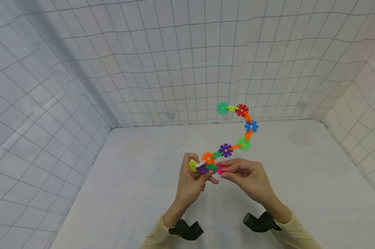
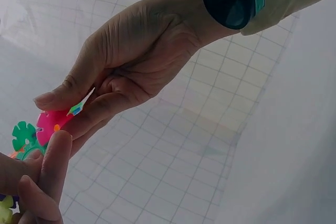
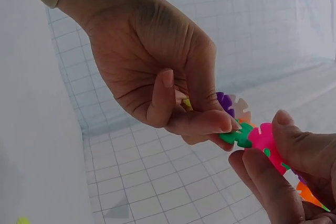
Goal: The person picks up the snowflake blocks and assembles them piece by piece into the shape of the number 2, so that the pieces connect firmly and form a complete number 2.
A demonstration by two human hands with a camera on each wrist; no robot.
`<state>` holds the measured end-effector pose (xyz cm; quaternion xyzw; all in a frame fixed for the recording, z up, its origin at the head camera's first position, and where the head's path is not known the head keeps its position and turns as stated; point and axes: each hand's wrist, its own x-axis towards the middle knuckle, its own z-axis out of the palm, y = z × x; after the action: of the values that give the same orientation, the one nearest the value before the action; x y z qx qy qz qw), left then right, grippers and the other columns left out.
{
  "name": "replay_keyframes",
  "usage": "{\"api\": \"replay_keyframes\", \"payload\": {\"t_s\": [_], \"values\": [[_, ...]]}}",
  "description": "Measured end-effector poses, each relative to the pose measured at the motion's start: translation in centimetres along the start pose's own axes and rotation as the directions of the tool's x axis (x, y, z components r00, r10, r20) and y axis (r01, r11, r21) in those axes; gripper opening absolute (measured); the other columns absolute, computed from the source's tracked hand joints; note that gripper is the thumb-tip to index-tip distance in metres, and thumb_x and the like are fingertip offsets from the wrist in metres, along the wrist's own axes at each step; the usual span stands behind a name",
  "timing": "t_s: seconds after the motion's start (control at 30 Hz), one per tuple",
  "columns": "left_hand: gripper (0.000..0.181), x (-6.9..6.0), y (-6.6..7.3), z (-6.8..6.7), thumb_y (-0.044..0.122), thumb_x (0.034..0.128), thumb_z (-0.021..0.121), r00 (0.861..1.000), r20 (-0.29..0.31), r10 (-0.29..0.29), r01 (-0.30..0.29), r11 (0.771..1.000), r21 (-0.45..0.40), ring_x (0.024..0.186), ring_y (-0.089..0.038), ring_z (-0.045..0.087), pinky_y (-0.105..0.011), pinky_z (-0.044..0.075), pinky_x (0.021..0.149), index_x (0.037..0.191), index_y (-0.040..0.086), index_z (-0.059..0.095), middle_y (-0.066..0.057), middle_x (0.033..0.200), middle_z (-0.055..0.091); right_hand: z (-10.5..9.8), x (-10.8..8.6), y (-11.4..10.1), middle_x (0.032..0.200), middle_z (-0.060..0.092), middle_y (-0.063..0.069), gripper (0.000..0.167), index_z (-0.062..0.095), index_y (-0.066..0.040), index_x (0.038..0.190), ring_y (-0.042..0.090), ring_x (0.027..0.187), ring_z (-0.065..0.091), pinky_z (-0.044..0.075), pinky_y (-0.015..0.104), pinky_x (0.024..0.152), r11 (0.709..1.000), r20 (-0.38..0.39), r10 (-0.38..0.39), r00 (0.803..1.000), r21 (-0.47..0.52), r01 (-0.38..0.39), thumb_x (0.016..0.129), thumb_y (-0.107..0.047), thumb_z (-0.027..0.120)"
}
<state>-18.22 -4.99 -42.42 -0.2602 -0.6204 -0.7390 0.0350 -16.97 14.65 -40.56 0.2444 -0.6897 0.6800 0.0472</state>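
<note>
A chain of notched plastic snowflake discs runs in a curve from my hands, with an orange disc (image 1: 208,158), a purple disc (image 1: 226,150) and a blue disc (image 1: 251,126) along it. My left hand (image 1: 188,185) pinches a green disc (image 3: 242,135) between thumb and fingers, and a yellow disc (image 1: 192,165) and a dark purple one (image 1: 202,168) lie against its fingers. With thumb and fingertips my right hand (image 1: 249,176) pinches a pink disc (image 3: 262,138). Pink and green discs meet edge to edge; whether their slots are fully joined is hard to see.
Beneath the hands lies a white tabletop (image 1: 128,180). White grid-patterned sheeting (image 1: 181,69) stands behind it and on both sides. Black wrist cameras are strapped to the left wrist (image 1: 188,231) and right wrist (image 1: 259,222).
</note>
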Motion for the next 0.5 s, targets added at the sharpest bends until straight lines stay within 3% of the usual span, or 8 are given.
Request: {"api": "replay_keyframes", "payload": {"t_s": [0.17,0.5], "values": [[0.039,-0.04,-0.15,0.02,-0.008,0.0895,0.059,1.000,-0.010,-0.003,0.003,1.000,-0.014,0.059,-0.035,0.066,-0.019,0.033,0.036,0.104,-0.002,0.023,-0.024,0.075,0.066,0.42,-0.08,-0.10,0.104,0.068,0.013,0.011,0.072,-0.003,0.086,0.025,0.088,0.068,0.055,0.036,0.069,0.999,-0.033,-0.014,0.999,-0.051,0.012,0.077,0.004,0.074],[0.038,0.05,-0.34,-0.24,-0.006,0.0901,0.059,1.000,0.003,-0.019,0.019,1.000,-0.016,0.058,-0.033,0.066,-0.020,0.035,0.037,0.103,0.000,0.024,-0.022,0.075,0.067,0.87,-0.16,0.12,0.103,0.068,0.012,0.010,0.072,-0.004,0.085,0.026,0.091,0.067,0.055,0.035,0.069,0.999,-0.060,-0.020,0.998,-0.046,0.018,0.078,0.004,0.074]]}}
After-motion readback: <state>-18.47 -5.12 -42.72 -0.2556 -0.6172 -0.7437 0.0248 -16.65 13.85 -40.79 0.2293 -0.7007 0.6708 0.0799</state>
